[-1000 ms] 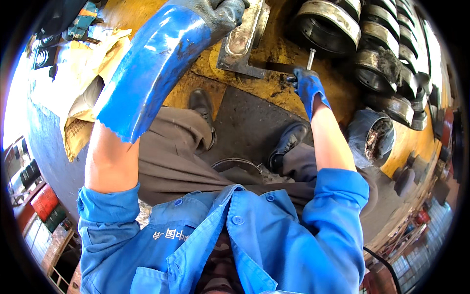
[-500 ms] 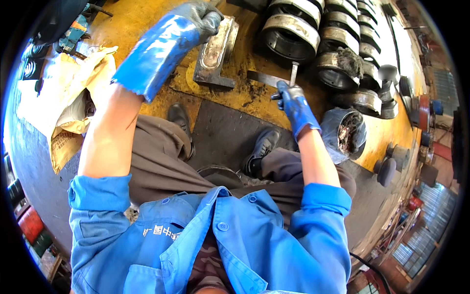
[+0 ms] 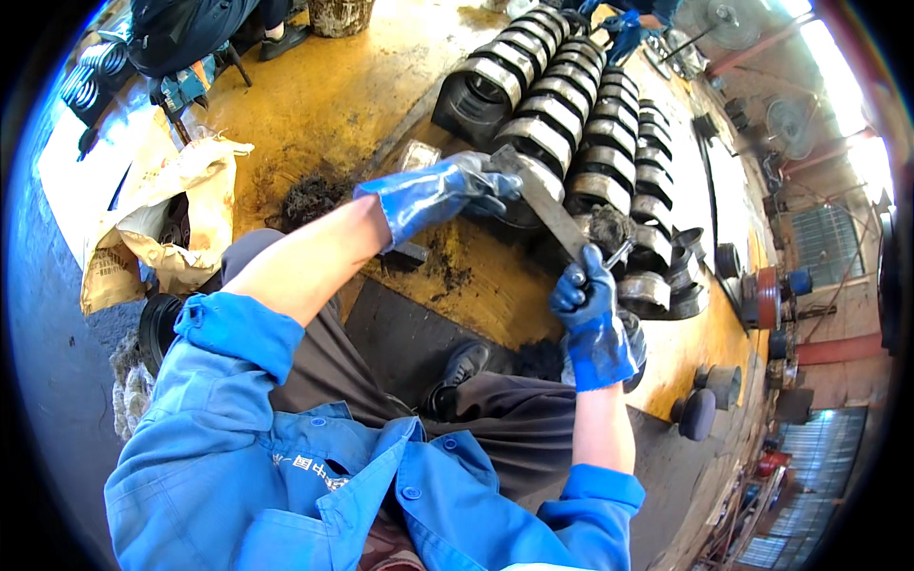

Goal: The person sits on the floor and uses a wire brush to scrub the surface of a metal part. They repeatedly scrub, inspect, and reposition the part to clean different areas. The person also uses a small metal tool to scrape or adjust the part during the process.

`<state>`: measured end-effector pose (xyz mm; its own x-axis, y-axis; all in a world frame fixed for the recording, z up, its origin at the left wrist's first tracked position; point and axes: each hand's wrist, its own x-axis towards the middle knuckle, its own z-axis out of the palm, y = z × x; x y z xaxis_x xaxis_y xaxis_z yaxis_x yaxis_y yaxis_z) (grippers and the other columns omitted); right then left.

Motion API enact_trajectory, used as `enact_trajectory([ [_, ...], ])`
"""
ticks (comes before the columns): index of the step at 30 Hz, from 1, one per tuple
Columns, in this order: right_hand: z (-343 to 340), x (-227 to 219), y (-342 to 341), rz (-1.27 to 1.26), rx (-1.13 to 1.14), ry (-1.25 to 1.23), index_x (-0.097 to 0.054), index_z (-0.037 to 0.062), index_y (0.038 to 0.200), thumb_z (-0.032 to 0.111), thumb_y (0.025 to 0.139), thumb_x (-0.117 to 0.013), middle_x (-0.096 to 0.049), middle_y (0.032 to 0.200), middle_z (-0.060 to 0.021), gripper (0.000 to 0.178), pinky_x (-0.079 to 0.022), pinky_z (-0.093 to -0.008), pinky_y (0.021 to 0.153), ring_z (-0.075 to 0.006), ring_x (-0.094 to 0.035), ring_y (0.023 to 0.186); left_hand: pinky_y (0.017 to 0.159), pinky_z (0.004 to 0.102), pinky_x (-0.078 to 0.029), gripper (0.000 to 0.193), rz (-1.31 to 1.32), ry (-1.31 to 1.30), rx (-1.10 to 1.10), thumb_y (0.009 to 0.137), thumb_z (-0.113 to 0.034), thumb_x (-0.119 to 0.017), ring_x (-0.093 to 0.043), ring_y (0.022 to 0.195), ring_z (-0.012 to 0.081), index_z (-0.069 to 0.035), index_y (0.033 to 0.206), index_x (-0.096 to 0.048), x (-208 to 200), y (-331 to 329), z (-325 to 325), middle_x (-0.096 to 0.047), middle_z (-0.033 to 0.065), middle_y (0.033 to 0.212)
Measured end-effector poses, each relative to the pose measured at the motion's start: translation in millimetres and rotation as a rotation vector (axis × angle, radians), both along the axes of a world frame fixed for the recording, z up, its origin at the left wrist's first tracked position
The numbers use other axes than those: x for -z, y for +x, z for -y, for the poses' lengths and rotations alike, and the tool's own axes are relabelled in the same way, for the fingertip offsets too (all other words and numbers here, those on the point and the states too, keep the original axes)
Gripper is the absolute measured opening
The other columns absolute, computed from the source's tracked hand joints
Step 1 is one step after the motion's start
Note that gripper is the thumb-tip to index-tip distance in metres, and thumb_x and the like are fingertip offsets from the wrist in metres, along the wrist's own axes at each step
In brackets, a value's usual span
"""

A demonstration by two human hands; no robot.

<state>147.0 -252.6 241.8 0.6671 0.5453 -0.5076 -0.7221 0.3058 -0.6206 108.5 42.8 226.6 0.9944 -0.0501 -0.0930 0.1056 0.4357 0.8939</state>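
My right hand (image 3: 588, 314), in a blue rubber glove, is closed around one end of a flat grey metal blade (image 3: 552, 211). A thin shiny metal rod (image 3: 621, 253) sticks out on the right side of the same fist. The blade slants up and left from this hand. At its far end my left hand (image 3: 476, 186), gloved the same way, has its fingers bent against the blade's edge; how far they wrap around it is partly hidden. Beyond the blade stand long rows of dark rings with worn metal bands (image 3: 543, 128). Below my left forearm a metal block (image 3: 411, 253) shows partly.
A torn yellow-white sack (image 3: 205, 205) holding dark rings lies at left. Dark shavings (image 3: 309, 200) are on the yellow floor. A plastic-lined container (image 3: 633, 347) is partly behind my right hand. Other people's gloved hand (image 3: 624, 36) and dark-clothed leg (image 3: 186, 38) show at the far side.
My view has turned and shifted. My left hand has come from the metal block to the blade's far end. My right hand has raised and turned the blade, still holding the rod.
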Motion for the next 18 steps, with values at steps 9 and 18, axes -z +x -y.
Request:
enact_trajectory([
  [9, 12, -49, 10, 0.282, -0.175, -0.154, -0.046, 0.0197, 0.061, 0.044, 0.100, -0.054, -0.034, 0.045, 0.0039, 0.047, -0.024, -0.0289, 0.036, -0.0125, -0.033, 0.033, 0.068, 0.0250, -0.050, 0.013, 0.188, 0.065, -0.073, 0.097, -0.012, -0.059, -0.064, 0.080, 0.0121, -0.004, 0.103, -0.068, 14, 44, -5, -0.069, 0.0090, 0.088],
  [18, 87, -81, 31, 0.505, -0.090, -0.451, -0.052, 0.0146, 0.065, 0.044, 0.098, -0.061, -0.043, 0.050, 0.0022, 0.045, -0.023, -0.0279, 0.033, -0.0096, -0.031, 0.033, 0.064, 0.0247, -0.052, 0.018, 0.158, 0.203, 0.029, 0.093, -0.006, -0.064, -0.067, 0.077, 0.0140, -0.002, 0.110, -0.067, 10, 40, 7, -0.072, 0.0116, 0.093],
])
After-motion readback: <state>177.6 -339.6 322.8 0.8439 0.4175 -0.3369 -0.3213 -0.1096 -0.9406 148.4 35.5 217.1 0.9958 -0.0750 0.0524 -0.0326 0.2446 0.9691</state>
